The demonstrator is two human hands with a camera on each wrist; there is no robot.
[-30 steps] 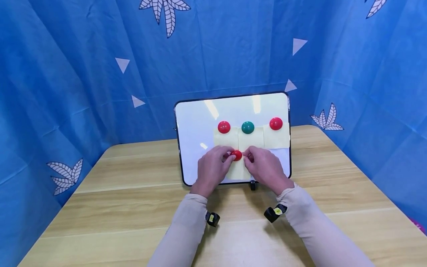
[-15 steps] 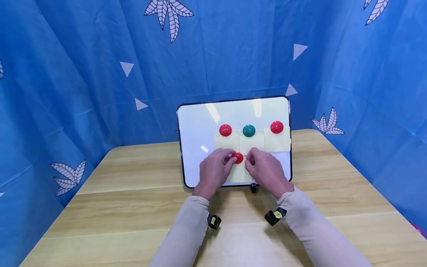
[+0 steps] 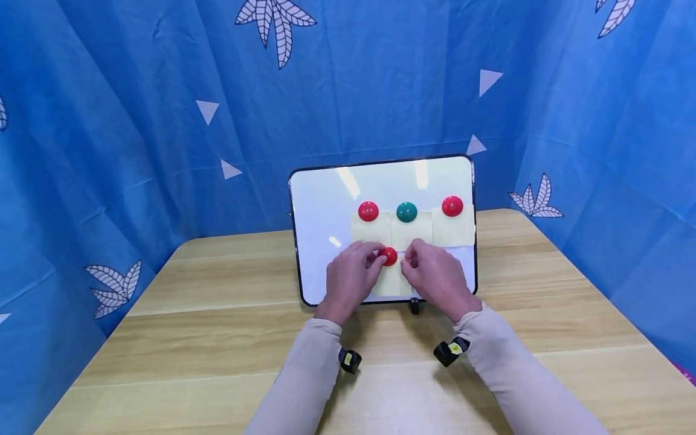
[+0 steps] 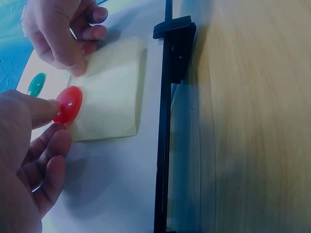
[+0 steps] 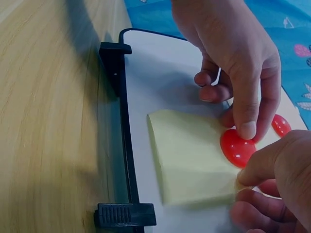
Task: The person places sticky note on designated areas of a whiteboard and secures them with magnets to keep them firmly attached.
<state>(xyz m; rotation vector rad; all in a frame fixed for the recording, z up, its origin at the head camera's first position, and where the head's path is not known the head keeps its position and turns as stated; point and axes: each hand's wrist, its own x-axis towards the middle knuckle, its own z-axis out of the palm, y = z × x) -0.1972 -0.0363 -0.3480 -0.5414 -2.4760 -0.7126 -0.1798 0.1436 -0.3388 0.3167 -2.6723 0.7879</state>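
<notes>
My left hand [image 3: 350, 275] pinches a round red magnet [image 3: 389, 256] between thumb and index finger, at the top edge of a pale yellow sticky note [image 4: 109, 92] on the whiteboard [image 3: 321, 211]. In the right wrist view that red magnet [image 5: 237, 148] lies over the note's upper edge. Just to its right, my right hand [image 3: 437, 277] pinches the note's upper right corner with thumb and index finger. Above, three more yellow notes hang side by side, topped by a red magnet [image 3: 368, 211], a green magnet [image 3: 406, 212] and another red magnet [image 3: 452, 206].
The black-framed whiteboard leans back on the wooden table [image 3: 217, 338]. Black feet, such as this stand clip [image 5: 125, 215], grip its lower edge. Blue curtains [image 3: 136, 121] with leaf prints enclose the table at the back and both sides.
The head view has shifted slightly, so the board sits a little lower in it. My right fingertips have drawn slightly away from the red magnet; my left hand keeps its pinch.
</notes>
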